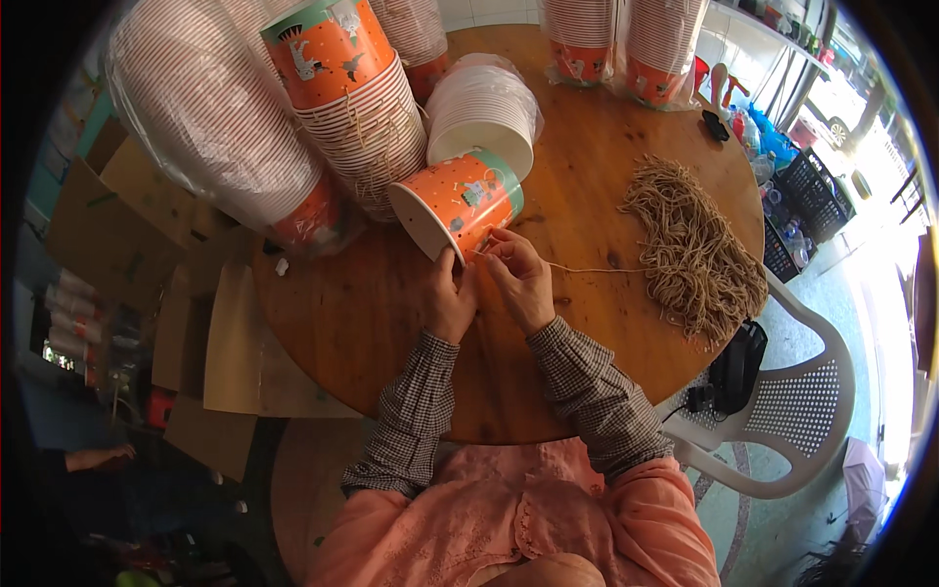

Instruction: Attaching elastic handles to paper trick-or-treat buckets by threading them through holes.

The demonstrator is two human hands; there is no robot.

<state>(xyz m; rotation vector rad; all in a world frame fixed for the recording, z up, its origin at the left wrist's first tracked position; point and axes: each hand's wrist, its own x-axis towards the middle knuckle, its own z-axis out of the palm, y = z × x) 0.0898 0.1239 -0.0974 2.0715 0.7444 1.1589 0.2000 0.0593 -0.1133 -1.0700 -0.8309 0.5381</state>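
An orange paper bucket with a green band and printed animal figures lies tilted on its side on the table, its open mouth toward the lower left. My left hand is closed at the lower edge of its rim, fingertips gripping it. Close beside it, my right hand pinches a thin beige string against the bucket's lower side. The string runs right to a loose heap of strings. My fingers hide where string and bucket meet.
Round wooden table. Behind the bucket stand a stack of orange buckets, white nested buckets in plastic and a tall wrapped stack. More wrapped stacks stand at the far edge. A plastic chair is at right, cardboard boxes left.
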